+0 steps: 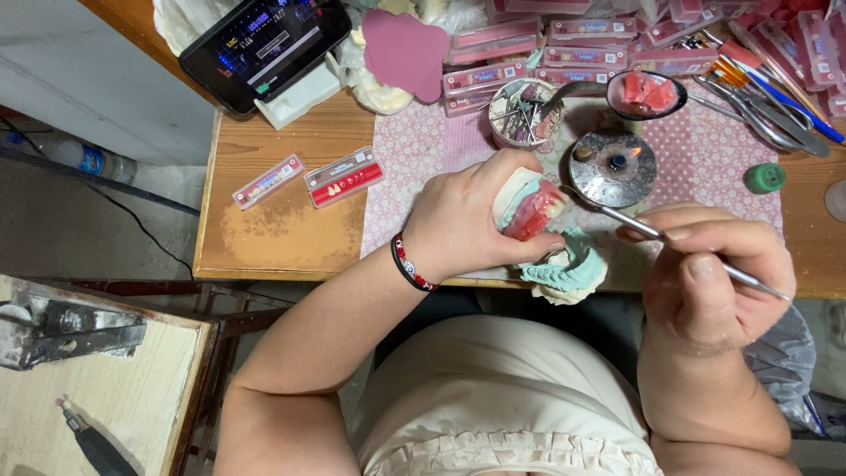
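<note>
The left hand [463,220] is clamped around a pale plaster dental cast with pink wax and a row of teeth [531,210], held over the front edge of the wooden table [282,229]. The right hand [714,278] pinches a thin metal instrument [670,240], its tip near the cast. A second greenish plaster cast [568,269] lies just beneath. Behind stand a small round metal burner with a flame [612,166], a tin of tools [522,113] and stacked pink tooth-card boxes [564,44].
</note>
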